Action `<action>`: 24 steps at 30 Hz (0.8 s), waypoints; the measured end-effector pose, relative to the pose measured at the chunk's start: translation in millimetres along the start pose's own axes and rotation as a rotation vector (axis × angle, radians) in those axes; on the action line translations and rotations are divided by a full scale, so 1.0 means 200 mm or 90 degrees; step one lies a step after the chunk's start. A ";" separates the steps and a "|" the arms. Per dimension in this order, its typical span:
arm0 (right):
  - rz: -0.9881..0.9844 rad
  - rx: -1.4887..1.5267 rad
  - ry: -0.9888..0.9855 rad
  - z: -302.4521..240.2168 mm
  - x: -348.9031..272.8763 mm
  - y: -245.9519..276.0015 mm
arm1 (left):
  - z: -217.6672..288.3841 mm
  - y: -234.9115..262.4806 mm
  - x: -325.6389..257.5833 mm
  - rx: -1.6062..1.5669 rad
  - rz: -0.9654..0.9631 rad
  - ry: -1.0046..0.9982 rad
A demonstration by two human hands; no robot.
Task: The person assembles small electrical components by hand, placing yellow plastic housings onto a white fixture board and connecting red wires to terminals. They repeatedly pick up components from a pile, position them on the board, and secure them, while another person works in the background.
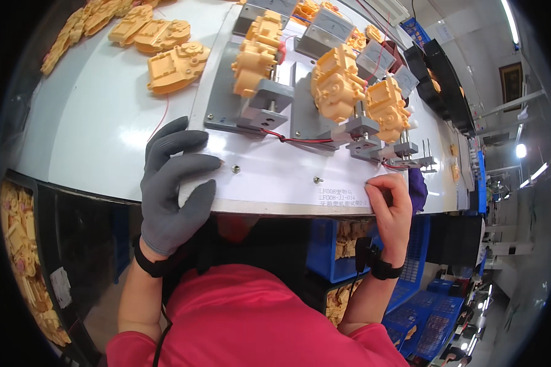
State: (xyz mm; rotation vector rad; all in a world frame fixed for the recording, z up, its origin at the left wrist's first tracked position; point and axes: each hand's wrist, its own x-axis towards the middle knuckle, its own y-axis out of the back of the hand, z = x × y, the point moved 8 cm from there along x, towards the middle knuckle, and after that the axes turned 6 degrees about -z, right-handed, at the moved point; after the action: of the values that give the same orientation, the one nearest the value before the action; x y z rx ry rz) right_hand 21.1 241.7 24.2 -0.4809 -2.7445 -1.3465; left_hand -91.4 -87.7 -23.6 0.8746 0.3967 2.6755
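Observation:
My left hand [176, 183], in a grey glove, lies open at the left front of a white test board [269, 183], its fingers spread and apart. At the board's right front edge my bare right hand [390, 202] is closed, thumb and forefinger tips together; whatever may be between them is hidden. Three yellow-orange plastic gearbox housings, a left one [254, 61], a middle one [338, 85] and a right one [388, 110], are mounted on grey metal fixtures [268, 101]. Neither hand touches them. Two small toggle switches, left [236, 169] and right [318, 180], stand on the board between my hands.
Loose yellow-orange housings [176, 67] lie at the far left. Grey analog meters [326, 27] stand behind the fixtures, with thin red wires about. A purple cloth-like thing [417, 191] is beside my right hand. Blue crates [425, 315] and a bin of yellow parts [27, 263] sit below the table.

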 end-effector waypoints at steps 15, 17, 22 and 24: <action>0.008 -0.020 0.099 -0.30 -0.04 -0.07 | 0.01 0.01 0.00 0.020 0.009 -0.016; -0.055 -0.035 0.098 -0.38 -0.01 -0.19 | 0.06 0.01 0.03 0.089 -0.003 -0.039; -0.028 -0.072 0.172 -0.41 0.04 -0.28 | 0.18 -0.01 0.09 0.172 -0.007 -0.001; -0.031 -0.053 0.150 -0.39 0.04 -0.30 | 0.19 -0.02 0.11 0.190 -0.015 0.017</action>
State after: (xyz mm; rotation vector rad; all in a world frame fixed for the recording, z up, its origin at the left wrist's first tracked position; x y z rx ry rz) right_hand -12.3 148.6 29.3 -0.2419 -2.5340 -1.4309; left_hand -84.5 -70.0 16.0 0.9078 0.8225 2.6488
